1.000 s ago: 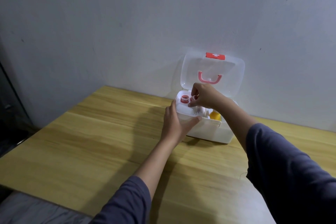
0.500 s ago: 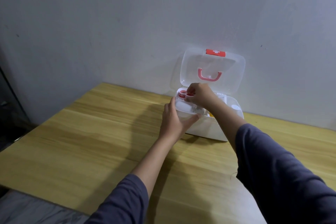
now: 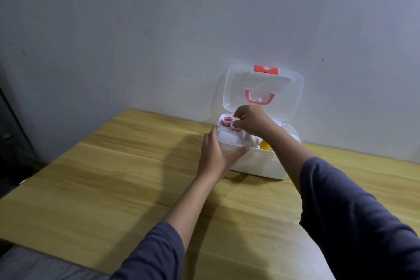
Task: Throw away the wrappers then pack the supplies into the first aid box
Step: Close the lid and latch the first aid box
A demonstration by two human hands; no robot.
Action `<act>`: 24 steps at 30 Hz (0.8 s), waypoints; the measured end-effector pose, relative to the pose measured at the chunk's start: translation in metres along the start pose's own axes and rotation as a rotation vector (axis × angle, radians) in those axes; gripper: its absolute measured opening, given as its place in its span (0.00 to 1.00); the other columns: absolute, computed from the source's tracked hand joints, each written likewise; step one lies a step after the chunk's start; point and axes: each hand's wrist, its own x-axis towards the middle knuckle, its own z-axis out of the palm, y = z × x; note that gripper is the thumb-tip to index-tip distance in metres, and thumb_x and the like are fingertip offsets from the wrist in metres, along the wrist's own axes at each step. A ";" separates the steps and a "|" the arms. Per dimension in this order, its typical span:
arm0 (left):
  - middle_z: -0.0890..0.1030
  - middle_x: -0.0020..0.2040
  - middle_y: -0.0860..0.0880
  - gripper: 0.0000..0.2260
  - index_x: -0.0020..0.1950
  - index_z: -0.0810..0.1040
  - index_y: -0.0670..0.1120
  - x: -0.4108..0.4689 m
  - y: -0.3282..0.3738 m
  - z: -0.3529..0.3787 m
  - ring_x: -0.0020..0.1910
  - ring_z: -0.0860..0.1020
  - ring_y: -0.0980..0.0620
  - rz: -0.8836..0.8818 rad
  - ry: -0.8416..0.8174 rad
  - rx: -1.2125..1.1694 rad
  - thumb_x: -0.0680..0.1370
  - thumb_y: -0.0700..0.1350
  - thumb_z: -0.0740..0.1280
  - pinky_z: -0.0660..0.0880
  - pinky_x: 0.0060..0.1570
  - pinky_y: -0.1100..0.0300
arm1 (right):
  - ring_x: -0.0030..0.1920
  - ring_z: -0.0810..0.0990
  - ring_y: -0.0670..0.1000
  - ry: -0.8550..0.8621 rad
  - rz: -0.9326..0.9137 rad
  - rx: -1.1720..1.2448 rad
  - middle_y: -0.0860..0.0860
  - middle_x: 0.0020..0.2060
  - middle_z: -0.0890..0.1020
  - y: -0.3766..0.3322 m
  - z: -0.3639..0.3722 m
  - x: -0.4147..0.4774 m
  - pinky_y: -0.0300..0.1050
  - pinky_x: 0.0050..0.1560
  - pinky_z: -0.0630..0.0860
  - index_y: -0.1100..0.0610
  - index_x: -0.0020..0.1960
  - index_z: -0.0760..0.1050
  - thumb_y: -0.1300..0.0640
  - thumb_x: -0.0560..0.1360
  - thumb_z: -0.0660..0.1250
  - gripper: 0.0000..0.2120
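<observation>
A white first aid box (image 3: pixel 261 163) stands on the wooden table against the wall. Its clear lid (image 3: pixel 279 98), with a pink handle and a red cross tag, is up. My left hand (image 3: pixel 216 154) grips the box's left front corner. My right hand (image 3: pixel 252 121) reaches over the inner tray and pinches a small red-capped bottle (image 3: pixel 235 126). A second red-capped bottle (image 3: pixel 226 121) stands right beside it in the tray's left compartment. Something yellow (image 3: pixel 266 146) shows inside the box, partly hidden by my right forearm.
The wooden table (image 3: pixel 113 177) runs left and toward me from the box. A grey wall rises directly behind the lid. Dark furniture (image 3: pixel 11 132) stands past the table's left edge.
My right hand has shifted slightly inside the tray, working at the red-capped bottles. The left hand stays on the box corner. The camera has tilted a little.
</observation>
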 end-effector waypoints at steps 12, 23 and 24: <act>0.65 0.62 0.57 0.43 0.75 0.59 0.53 -0.001 -0.005 0.000 0.66 0.67 0.57 0.020 0.005 -0.002 0.65 0.60 0.75 0.70 0.62 0.60 | 0.60 0.76 0.57 0.650 -0.125 0.065 0.57 0.61 0.77 0.040 -0.065 0.035 0.44 0.60 0.70 0.60 0.64 0.73 0.58 0.76 0.64 0.17; 0.66 0.65 0.57 0.43 0.75 0.59 0.56 0.000 -0.010 0.002 0.66 0.67 0.58 0.029 -0.002 -0.014 0.65 0.63 0.74 0.70 0.64 0.60 | 0.54 0.80 0.58 0.640 -0.181 0.022 0.57 0.54 0.83 0.060 -0.068 0.056 0.51 0.54 0.76 0.60 0.57 0.79 0.56 0.75 0.65 0.13; 0.66 0.65 0.57 0.43 0.75 0.59 0.55 -0.001 -0.010 0.002 0.67 0.67 0.58 0.023 -0.005 -0.017 0.65 0.62 0.75 0.69 0.64 0.60 | 0.53 0.80 0.58 0.645 -0.184 0.031 0.58 0.53 0.83 0.060 -0.070 0.056 0.53 0.53 0.77 0.60 0.57 0.79 0.55 0.75 0.65 0.13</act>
